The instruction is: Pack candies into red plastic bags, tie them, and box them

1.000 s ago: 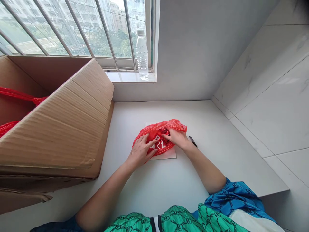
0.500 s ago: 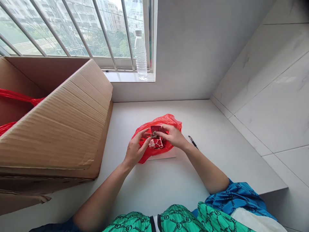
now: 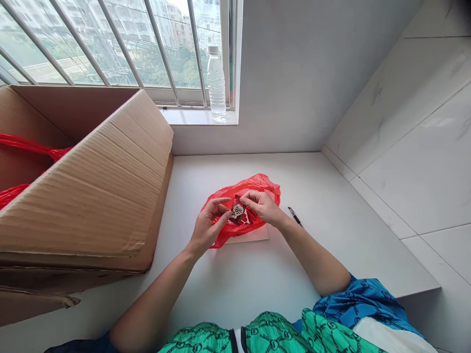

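A small dark red sachet (image 3: 238, 210) with a pale printed patch is held tilted above the open red plastic bag (image 3: 221, 234). My right hand (image 3: 260, 206) pinches its upper corner between thumb and fingertips. At its left edge, the thumb and a bent finger of my left hand (image 3: 209, 223) close on the sachet, while the index finger stretches out above. Beneath the sachet, inside the bag, red and white packaging shows in part; the hands and sachet cover much of it. Under the bag's front lies a flat pale pink item (image 3: 250, 237).
A black pen (image 3: 295, 215) lies right of my right wrist on the white tabletop (image 3: 235, 279). To the left stands a large open cardboard box (image 3: 91, 191) with red plastic inside. A clear water bottle (image 3: 216, 88) stands on the windowsill. Tiled wall (image 3: 415, 162) rises at right.
The sachet has turned and tipped, so its pale printed patch now shows more fully. My right fingers have shifted to its upper corner; my left hand has hardly moved.
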Demonstrator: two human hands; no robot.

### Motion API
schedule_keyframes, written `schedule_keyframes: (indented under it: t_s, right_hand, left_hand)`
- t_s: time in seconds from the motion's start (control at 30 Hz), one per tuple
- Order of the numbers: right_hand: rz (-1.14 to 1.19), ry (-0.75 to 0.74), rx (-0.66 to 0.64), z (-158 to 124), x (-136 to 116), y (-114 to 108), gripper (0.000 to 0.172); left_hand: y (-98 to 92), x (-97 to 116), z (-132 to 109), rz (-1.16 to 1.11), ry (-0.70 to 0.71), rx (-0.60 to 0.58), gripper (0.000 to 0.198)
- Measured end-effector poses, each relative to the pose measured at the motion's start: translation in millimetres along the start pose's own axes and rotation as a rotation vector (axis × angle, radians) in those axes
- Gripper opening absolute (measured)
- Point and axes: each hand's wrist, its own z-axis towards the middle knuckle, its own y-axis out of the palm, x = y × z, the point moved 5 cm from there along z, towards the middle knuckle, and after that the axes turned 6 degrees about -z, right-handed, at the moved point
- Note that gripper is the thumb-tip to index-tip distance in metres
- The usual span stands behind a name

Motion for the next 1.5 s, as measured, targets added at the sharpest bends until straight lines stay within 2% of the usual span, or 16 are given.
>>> schedule_keyframes:
  t_s: [0.23,0.37,0.43,0.7,0.87,1.03,1.23,1.4,1.5]
  right_hand:
    - [0.116,0.045,0.013,-3,-5,6,0.038]
    - [0.24,0.12,-0.102,-7,-5,15,0.037]
    - [0.26,0.122,-0.099,-7,-5,15,0.036]
    - [0.163,0.063,-0.204,-11,-12,16,0.031]
    - [0.087,0.109,-0.158,-10,-3,15,0.045]
    - [0.129,0.055,-0.129,-7,-3,14,0.031]
    - [0.105,0.043,-0.133,-8,-6,12,0.031]
    - [-0.01,0.027,-0.119,-7,-6,8,0.034]
    - [-0.348,0.045,0.033,-12,-14,-6,0.041]
  left_hand:
    - [-1.1,5,-1,0.044,0.078,0.058,0.029]
    - [-1.8,-1,-2,-0.004,0.019,0.104,0.033]
    - [-0.1,-3,-2,-0.009,-0.015,0.082,0.037]
    - [1.9,-4,-1,-0.012,-0.076,0.035,0.046]
    - [3.9,-5,0,-0.059,-0.101,0.016,0.049]
    - [4.3,-4,0,-0.144,-0.148,0.011,0.058]
    - [7.4,-2,-2,-0.137,-0.132,-0.028,0.057]
    - [6.6,-1,-2,0.005,-0.086,-0.07,0.054]
    - [-9.7,11,1,0.345,-0.011,0.015,0.052]
